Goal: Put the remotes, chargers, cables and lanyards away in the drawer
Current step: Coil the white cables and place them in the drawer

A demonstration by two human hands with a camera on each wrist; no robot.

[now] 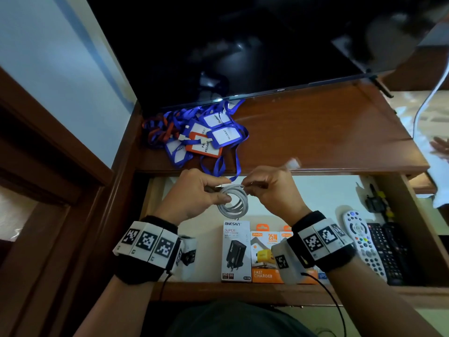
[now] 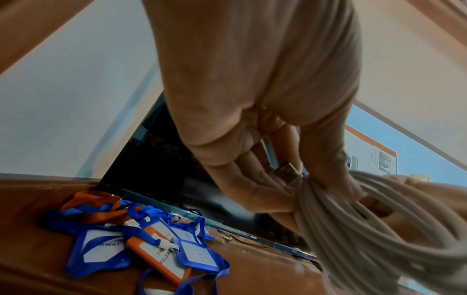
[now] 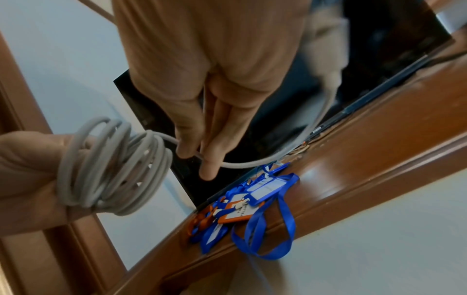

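left hand (image 1: 194,193) fingers curled gripping, right hand (image 1: 269,188) fingers pinching, wrists level

The coiled cable (image 1: 232,200) is white. Behind it on the brown wooden shelf (image 1: 315,132), the lanyards (image 1: 194,135) are blue and orange, with white cards. In the drawer (image 1: 340,190) below the shelf lie a white-and-black charger box (image 1: 235,249), an orange box (image 1: 266,256) and a white remote (image 1: 362,237) beside black remotes (image 1: 388,251).

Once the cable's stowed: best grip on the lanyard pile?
Probably the bunched straps and badge holders of the lanyard pile, pinched from above. The heap lies flat on the shelf top; one blue loop overhangs the front edge and may snag the open drawer.
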